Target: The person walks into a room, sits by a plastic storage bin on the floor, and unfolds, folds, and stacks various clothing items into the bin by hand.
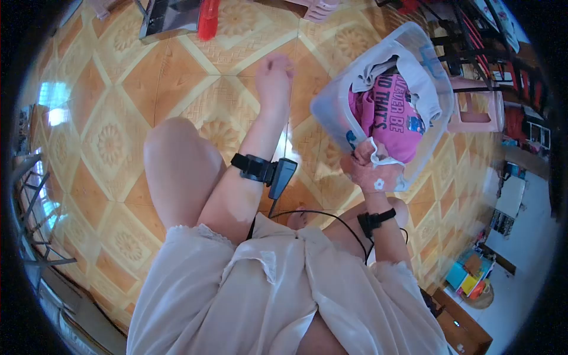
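My left hand (275, 72) is held out over the tiled floor, its fingers curled in with nothing visible in them. At the near edge of a clear plastic bin (332, 106), my right hand (368, 176) grips a brownish-pink cloth (386, 173) with white trim and a small white flower. Part of that hand blends with the cloth. Inside the bin lie a pink garment (387, 112) with dark lettering and a whitish-grey garment (419, 80). Both wrists wear black straps, and the left strap carries a small black device.
A pink plastic stool (473, 112) and a dark metal rack (467, 53) stand beyond the bin. At the top left is a shiny metal object (171, 18) beside a red item (207, 21). A black cable runs between my wrists. Metal frames (38, 213) stand at the far left.
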Available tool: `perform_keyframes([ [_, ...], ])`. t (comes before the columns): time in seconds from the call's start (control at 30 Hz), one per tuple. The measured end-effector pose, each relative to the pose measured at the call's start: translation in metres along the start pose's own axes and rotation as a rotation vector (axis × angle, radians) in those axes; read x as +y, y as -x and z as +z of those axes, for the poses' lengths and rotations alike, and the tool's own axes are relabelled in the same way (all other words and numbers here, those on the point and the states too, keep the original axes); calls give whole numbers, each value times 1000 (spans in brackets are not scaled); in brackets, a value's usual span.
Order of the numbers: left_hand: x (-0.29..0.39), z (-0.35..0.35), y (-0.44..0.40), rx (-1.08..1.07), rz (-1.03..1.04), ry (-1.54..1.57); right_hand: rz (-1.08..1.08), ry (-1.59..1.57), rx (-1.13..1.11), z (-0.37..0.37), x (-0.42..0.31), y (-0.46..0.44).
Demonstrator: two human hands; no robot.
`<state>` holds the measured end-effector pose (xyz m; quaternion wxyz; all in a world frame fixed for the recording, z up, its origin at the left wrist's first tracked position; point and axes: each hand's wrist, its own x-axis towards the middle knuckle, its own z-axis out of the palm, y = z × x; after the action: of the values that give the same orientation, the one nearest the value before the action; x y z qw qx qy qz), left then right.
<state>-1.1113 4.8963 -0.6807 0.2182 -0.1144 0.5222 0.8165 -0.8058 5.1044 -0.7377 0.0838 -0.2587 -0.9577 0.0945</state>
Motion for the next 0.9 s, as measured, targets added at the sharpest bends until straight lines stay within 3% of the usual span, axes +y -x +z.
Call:
perform_keyframes([
  [0.07, -17, 5, 6, -79, -26, -101, 62, -119, 79, -10, 10, 15],
  [0.17, -19, 8, 9, -180, -41, -236, -173, 376, -204, -85, 15, 25],
  [0.27, -21, 0, 1, -191, -48, -288, 204, 463, -168, -71, 112, 70],
  [0.37, -15, 3, 1, -176, -34, -252, 164, 237, -148, -73, 119, 74],
  [0.4, -17, 4, 5, -173, -37, -227, 400, 401, -152, -75, 80, 67],
  [0.47, -31, 17, 8, -217, -70, -257, 777, 359, -393, -109, -34, 20],
  [0.53, -58, 31, 10, -273, -90, -289, 388, 262, -103, -59, -51, 26],
  [0.57, -82, 35, 10, -381, -35, -472, 186, 249, 12, -35, -61, 28],
  [0.63, -86, 48, 28, -606, 15, -684, 45, -250, 197, -30, -74, 16],
  [0.67, -81, 52, 48, -719, 5, -709, 45, -252, 214, -40, -72, 15],
  [0.73, -92, 58, 64, -865, -271, -672, 67, 155, -66, -55, -69, 16],
  [0.77, -101, 59, 72, -872, -267, -671, 68, 294, -161, -59, -69, 13],
  [0.83, -120, 61, 81, -909, -526, -362, 219, -29, -109, -58, -84, -4],
  [0.9, -123, 59, 89, -868, -470, -297, 283, -195, -68, -65, -88, -24],
])
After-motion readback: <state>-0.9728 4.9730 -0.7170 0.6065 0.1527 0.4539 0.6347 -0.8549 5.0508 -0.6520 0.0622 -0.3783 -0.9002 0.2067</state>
